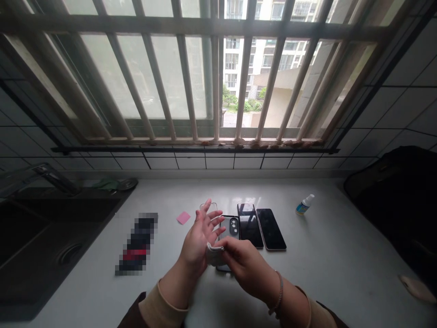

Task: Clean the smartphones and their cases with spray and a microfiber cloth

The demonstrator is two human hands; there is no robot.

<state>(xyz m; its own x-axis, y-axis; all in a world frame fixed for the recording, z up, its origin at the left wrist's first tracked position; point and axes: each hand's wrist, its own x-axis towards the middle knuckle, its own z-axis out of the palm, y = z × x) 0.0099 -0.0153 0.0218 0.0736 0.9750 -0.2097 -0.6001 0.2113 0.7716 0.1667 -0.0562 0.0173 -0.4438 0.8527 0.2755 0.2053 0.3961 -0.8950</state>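
My left hand point(200, 238) is raised palm up over the counter, with its fingers spread apart. My right hand point(246, 264) pinches a small whitish cloth point(215, 256) by its upper edge, close to the left wrist and heel of the palm. Behind the left fingers shows the rim of a clear phone case point(214, 205), mostly hidden. A dark-rimmed phone case point(228, 224) with camera openings lies below the hands, partly covered by them. To its right, two black-screened phones point(249, 224) point(271, 229) lie side by side.
A pink paper square point(183, 217) and a pixelated dark item point(136, 244) lie to the left. Further left are a dark sink point(68, 246) and faucet point(56, 179). On the right stand a small spray bottle point(304, 205) and a black bag point(399, 200). A barred window rises behind.
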